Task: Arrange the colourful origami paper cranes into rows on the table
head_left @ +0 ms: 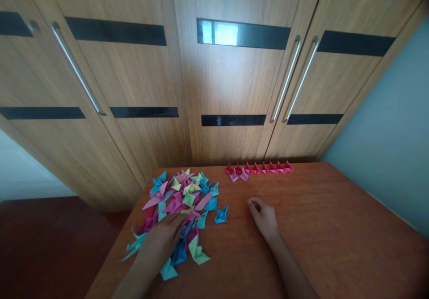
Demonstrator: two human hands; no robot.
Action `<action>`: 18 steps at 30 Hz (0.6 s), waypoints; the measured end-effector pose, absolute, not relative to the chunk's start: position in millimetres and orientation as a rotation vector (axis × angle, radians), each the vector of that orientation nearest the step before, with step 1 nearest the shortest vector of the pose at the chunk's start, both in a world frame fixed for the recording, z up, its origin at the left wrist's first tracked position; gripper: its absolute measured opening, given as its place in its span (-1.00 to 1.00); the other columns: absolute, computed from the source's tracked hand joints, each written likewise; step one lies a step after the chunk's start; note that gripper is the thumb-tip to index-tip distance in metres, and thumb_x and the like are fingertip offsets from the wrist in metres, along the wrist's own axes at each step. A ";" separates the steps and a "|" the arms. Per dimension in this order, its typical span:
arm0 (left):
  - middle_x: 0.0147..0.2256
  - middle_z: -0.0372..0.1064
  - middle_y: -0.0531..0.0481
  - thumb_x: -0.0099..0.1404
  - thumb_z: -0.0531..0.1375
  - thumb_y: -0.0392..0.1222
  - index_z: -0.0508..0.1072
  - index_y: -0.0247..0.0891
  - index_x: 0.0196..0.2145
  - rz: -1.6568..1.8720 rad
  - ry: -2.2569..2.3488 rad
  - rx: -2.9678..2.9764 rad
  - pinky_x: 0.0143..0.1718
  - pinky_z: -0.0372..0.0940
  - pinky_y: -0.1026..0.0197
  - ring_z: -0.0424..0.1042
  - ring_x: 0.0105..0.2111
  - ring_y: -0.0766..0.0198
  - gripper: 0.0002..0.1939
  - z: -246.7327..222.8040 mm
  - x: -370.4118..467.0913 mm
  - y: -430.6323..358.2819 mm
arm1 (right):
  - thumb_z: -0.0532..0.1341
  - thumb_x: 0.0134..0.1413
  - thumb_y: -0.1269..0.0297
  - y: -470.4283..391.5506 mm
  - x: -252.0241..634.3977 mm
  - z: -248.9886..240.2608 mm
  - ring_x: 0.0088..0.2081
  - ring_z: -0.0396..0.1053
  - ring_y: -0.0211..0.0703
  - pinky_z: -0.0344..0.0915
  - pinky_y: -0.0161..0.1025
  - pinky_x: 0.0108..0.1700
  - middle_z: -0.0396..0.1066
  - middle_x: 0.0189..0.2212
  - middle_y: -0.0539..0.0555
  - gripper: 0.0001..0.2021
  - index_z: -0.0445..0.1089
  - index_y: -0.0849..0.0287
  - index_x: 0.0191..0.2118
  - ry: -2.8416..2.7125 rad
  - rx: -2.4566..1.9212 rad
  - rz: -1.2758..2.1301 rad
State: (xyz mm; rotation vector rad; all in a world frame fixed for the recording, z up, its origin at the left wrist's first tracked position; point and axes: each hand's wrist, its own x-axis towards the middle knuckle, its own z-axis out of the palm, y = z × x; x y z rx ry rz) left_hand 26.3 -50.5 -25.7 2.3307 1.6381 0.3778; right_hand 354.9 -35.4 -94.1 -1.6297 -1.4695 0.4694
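**Hands at the paper pile**

The left hand (166, 233) lies flat, fingers spread, on a heap of multicoloured folded paper shapes (182, 196). The right hand (263, 217) rests loosely curled, holding nothing, on the reddish wooden table (335, 227); a row of red and pink folded paper pieces (258, 169) lies beyond its fingertips.

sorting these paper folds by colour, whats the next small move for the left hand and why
Probably close the left hand on a red or pink piece in the mixed pile: it rests flat there, and the row by the cabinet holds only reds and pinks. The right hand looks empty.
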 end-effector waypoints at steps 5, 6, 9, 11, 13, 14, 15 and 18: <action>-0.14 0.46 -0.05 0.30 0.00 -0.28 0.47 -0.14 -0.14 0.324 1.677 2.388 -0.06 0.28 0.15 0.43 -0.13 0.18 -0.71 -24.0 29.5 -50.2 | 0.02 0.12 0.09 -36.3 354.7 -91.7 -0.44 0.40 -0.15 0.28 -0.29 -0.36 0.48 -0.46 0.02 -0.69 0.43 0.12 -0.34 -1.494 -1.637 0.466; -0.13 0.46 -0.05 0.30 0.01 -0.28 0.47 -0.13 -0.14 0.338 1.674 2.407 -0.07 0.28 0.15 0.43 -0.13 0.18 -0.71 -24.0 29.4 -50.6 | 0.02 0.12 0.09 -36.4 354.6 -91.3 -0.44 0.41 -0.15 0.28 -0.29 -0.36 0.48 -0.47 0.02 -0.70 0.43 0.12 -0.34 -1.495 -1.638 0.466; -0.10 0.44 -0.03 0.29 0.02 -0.28 0.45 -0.11 -0.11 0.373 1.652 2.462 -0.06 0.28 0.16 0.42 -0.11 0.18 -0.70 -24.4 28.3 -52.4 | 0.03 0.11 0.11 -36.6 354.3 -90.8 -0.44 0.41 -0.15 0.28 -0.29 -0.36 0.48 -0.47 0.02 -0.71 0.44 0.12 -0.34 -1.490 -1.640 0.459; -0.09 0.44 -0.02 0.28 0.03 -0.29 0.44 -0.09 -0.09 0.378 1.635 2.492 -0.05 0.28 0.16 0.42 -0.10 0.18 -0.69 -24.7 27.8 -53.4 | 0.03 0.11 0.12 -36.6 354.0 -90.5 -0.44 0.41 -0.15 0.28 -0.29 -0.36 0.49 -0.47 0.02 -0.71 0.44 0.12 -0.34 -1.495 -1.638 0.452; -0.09 0.44 0.00 0.28 0.03 -0.29 0.44 -0.06 -0.07 0.372 1.628 2.509 -0.05 0.28 0.16 0.42 -0.11 0.18 -0.68 -24.7 28.2 -54.1 | 0.02 0.11 0.12 -36.6 353.8 -90.3 -0.44 0.41 -0.15 0.29 -0.29 -0.36 0.49 -0.46 0.03 -0.71 0.44 0.12 -0.34 -1.501 -1.632 0.452; -0.09 0.44 0.00 0.28 0.03 -0.28 0.43 -0.05 -0.06 0.369 1.626 2.516 -0.05 0.28 0.15 0.42 -0.10 0.18 -0.68 -24.4 28.9 -54.3 | 0.02 0.11 0.12 -36.6 353.7 -90.3 -0.44 0.41 -0.15 0.29 -0.28 -0.36 0.49 -0.46 0.03 -0.70 0.44 0.12 -0.34 -1.505 -1.630 0.453; -0.08 0.43 0.00 0.28 0.04 -0.28 0.43 -0.05 -0.05 0.363 1.621 2.525 -0.05 0.28 0.14 0.41 -0.10 0.17 -0.67 -24.0 30.0 -54.6 | 0.01 0.12 0.12 -36.7 353.6 -90.2 -0.44 0.40 -0.15 0.28 -0.28 -0.36 0.49 -0.46 0.03 -0.70 0.44 0.12 -0.34 -1.509 -1.629 0.454; -0.08 0.44 -0.03 0.28 0.05 -0.27 0.44 -0.06 -0.06 0.322 1.619 2.559 -0.06 0.27 0.11 0.42 -0.10 0.13 -0.68 -21.8 34.2 -55.2 | 0.01 0.12 0.12 -36.8 353.6 -90.4 -0.44 0.40 -0.15 0.28 -0.28 -0.35 0.48 -0.46 0.02 -0.71 0.43 0.11 -0.33 -1.517 -1.629 0.455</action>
